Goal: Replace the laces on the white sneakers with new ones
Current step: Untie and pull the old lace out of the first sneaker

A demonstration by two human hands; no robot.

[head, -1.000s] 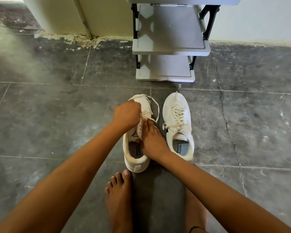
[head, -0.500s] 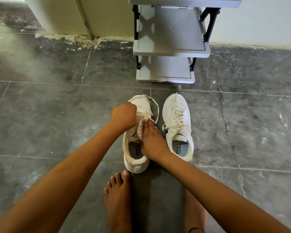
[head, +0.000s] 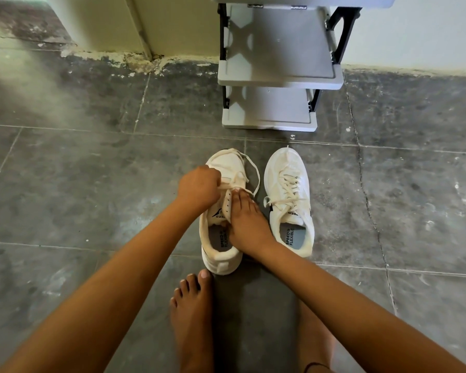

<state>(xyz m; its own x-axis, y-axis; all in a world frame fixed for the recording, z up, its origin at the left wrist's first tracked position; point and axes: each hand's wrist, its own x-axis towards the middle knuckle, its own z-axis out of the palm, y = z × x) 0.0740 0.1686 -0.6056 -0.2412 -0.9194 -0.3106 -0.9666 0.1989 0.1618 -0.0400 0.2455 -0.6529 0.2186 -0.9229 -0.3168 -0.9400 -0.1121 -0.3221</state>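
Dark grey tiled floor (head: 65, 184), scuffed and smeared with pale marks, crossed by thin light grout lines. Down the right side, a thin crack (head: 371, 219) through the tiles, from far to near. At the far edge of the floor, centre-right, a grey shoe rack (head: 279, 76): flat plastic shelves stacked on black side brackets (head: 343, 25), lowest shelf down on the floor. Behind it to the left, a cream wall (head: 178, 22) with a jutting corner; to the right, a white wall (head: 420, 28). Along the foot of the cream wall, chipped and flaking paint (head: 135, 59).
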